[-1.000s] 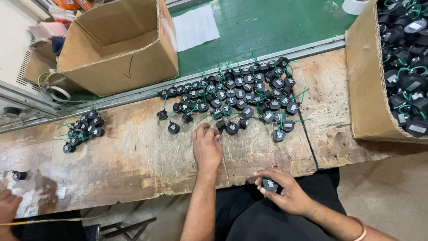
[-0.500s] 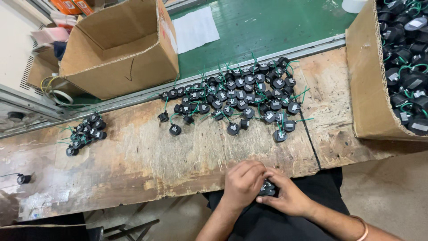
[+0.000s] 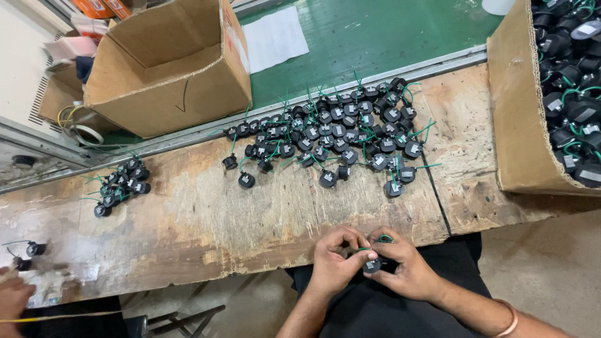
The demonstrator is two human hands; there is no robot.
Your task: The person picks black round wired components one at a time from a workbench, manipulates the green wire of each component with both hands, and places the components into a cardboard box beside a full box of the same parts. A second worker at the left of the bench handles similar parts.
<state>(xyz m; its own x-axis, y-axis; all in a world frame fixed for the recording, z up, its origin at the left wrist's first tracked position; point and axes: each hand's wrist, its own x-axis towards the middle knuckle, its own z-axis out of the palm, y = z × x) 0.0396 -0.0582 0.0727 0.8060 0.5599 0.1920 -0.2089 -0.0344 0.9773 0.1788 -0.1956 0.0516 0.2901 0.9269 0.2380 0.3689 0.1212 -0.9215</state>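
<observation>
My left hand [image 3: 337, 261] and my right hand [image 3: 405, 270] meet over my lap at the near edge of the worn wooden bench [image 3: 206, 213]. Together they grip one small black round part with a green wire [image 3: 372, 263]. A large spread of the same black parts with green wires [image 3: 338, 134] lies on the bench beyond my hands. A smaller cluster [image 3: 120, 186] sits at the left of the bench.
An open cardboard box [image 3: 169, 69] stands on the green belt [image 3: 375, 44] at the back left. Another cardboard box [image 3: 519, 119] full of black parts is at the right. A white sheet [image 3: 275, 37] lies on the belt. Another person's hand [image 3: 14, 299] shows at bottom left.
My left hand came back from the pile on the bench to my lap and joined my right hand on the black part.
</observation>
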